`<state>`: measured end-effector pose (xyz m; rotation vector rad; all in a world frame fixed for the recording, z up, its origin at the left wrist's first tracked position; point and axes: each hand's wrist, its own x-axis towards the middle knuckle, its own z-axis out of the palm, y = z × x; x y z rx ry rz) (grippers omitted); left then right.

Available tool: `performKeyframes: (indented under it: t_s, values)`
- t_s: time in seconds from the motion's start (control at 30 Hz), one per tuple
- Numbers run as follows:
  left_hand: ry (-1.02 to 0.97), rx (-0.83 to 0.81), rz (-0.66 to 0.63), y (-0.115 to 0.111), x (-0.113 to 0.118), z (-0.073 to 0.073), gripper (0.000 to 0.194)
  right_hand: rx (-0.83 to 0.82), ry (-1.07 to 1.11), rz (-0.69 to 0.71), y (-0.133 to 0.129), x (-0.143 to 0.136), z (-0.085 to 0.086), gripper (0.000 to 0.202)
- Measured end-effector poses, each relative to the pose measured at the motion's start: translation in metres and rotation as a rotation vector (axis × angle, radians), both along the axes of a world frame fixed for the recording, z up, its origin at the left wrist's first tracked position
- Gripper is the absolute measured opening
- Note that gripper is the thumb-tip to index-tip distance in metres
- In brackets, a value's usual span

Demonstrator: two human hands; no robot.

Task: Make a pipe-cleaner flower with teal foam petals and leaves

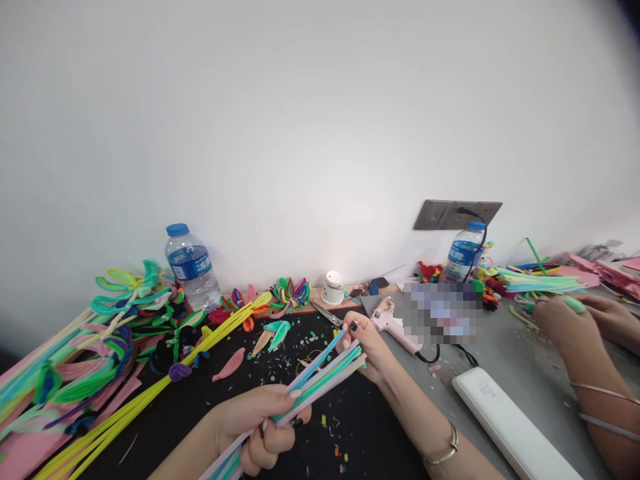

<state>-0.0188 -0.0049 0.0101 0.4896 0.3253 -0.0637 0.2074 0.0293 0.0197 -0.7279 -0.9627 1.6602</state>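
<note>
My left hand [265, 427] is closed round a bundle of fuzzy pipe cleaners [325, 383] in blue, green, lilac and pale yellow, whose ends point up and right. At the tips, my right hand [367, 343] pinches the end of a blue pipe cleaner between thumb and finger. Below both hands lies a black mat [200, 427] strewn with small fuzzy scraps. A pink petal shape [230, 365] and a green leaf-like piece [279, 335] rest on the mat beyond my left hand. Scissors [327, 313] lie just behind my right hand.
Finished pipe-cleaner flowers [120, 293] and long yellow stems [150, 393] fill the left side. Water bottles [193, 267] stand by the wall. A pink glue gun [395, 327], a white power bank [510, 420] and another person's hands [565, 327] are at the right.
</note>
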Motion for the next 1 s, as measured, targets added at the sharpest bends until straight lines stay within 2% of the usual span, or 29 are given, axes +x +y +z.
performKeyframes:
  t_s: [0.2,0.5,0.73,1.0]
  values:
    - [-0.024,-0.003,-0.011,0.0001,0.0003,-0.0035,0.021,0.003,-0.011,-0.025,-0.0021,-0.0026,0.0053,0.034]
    - [-0.017,-0.009,-0.002,-0.0030,0.0003,-0.0029,0.027,0.027,0.104,0.040,-0.0018,-0.0024,0.0055,0.025]
    - [-0.029,-0.040,-0.009,-0.0039,0.0018,0.0039,0.026,0.025,0.044,-0.002,-0.0013,-0.0023,0.0054,0.032]
    - [-0.115,-0.067,0.015,-0.0041,0.0059,0.0000,0.034,0.015,0.022,0.008,-0.0038,-0.0013,0.0090,0.035]
